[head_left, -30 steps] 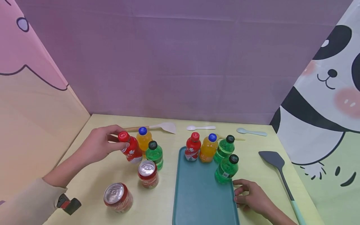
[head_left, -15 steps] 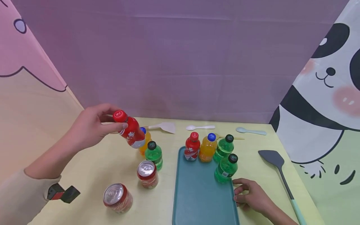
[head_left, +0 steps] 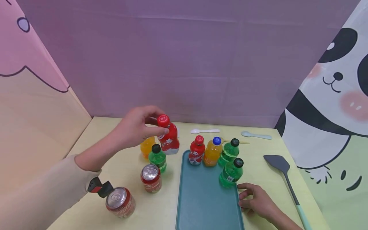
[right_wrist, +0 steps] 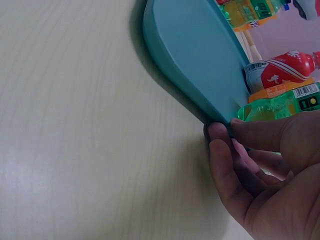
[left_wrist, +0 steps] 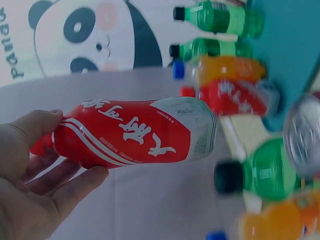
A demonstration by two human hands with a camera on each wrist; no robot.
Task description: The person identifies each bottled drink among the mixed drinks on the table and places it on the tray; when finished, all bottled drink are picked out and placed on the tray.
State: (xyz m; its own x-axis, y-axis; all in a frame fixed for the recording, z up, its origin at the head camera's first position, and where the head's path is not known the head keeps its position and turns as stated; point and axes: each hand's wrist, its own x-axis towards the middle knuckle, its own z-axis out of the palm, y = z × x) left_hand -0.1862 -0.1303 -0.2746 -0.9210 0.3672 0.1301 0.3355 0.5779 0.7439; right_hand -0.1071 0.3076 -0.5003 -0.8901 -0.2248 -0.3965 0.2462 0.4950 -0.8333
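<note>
Pale table (head_left: 156,209); red bottle (head_left: 170,140) aloft in left hand (head_left: 139,127), tray edge (right_wrist: 172,75) in grip of right hand (head_left: 256,199).

One red bottle (head_left: 170,142), capped, white-lettered, is held aloft by its neck, slightly tilted; one teal tray (head_left: 209,206) is laid flat, its right rim pinched.

Your left hand (left_wrist: 35,190) holds a red bottle (left_wrist: 125,132) by the neck, its white lettering in view. Past it, two green bottles (left_wrist: 220,20), an orange bottle (left_wrist: 230,69) and a second red bottle (left_wrist: 227,95) line the tray (left_wrist: 295,50). The blurred silver round (left_wrist: 304,135) at right looks like a can top.
</note>
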